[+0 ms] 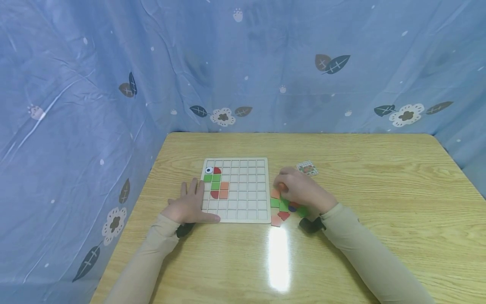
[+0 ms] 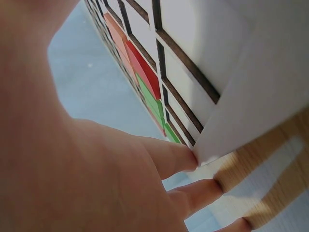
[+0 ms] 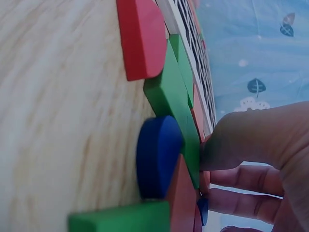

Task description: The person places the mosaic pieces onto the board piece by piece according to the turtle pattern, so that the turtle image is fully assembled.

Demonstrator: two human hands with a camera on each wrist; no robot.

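A white grid board [image 1: 252, 204] lies on the table; colored tiles fill a few of its left cells: a white eye tile [image 1: 209, 170], green squares [image 1: 215, 185], red rounded pieces and orange squares [image 1: 224, 186]. My left hand [image 1: 187, 207] spreads its fingers along the board's left edge, thumb over the front edge. In the left wrist view the fingertips touch the board's corner [image 2: 231, 130]. Right of the board, my right hand [image 1: 301, 188] pinches an orange tile [image 1: 282, 187] above loose tiles. The right wrist view shows the thumb beside green pieces [image 3: 174, 92], partly hiding the held tile.
Loose tiles beside the board include a blue rounded piece [image 3: 159, 157], a red piece [image 1: 283, 215] and a pink piece [image 1: 276, 221]. A small patterned card [image 1: 307, 168] lies behind my right hand. Blue curtain [image 1: 265, 63] surrounds the wooden table [image 1: 379, 202].
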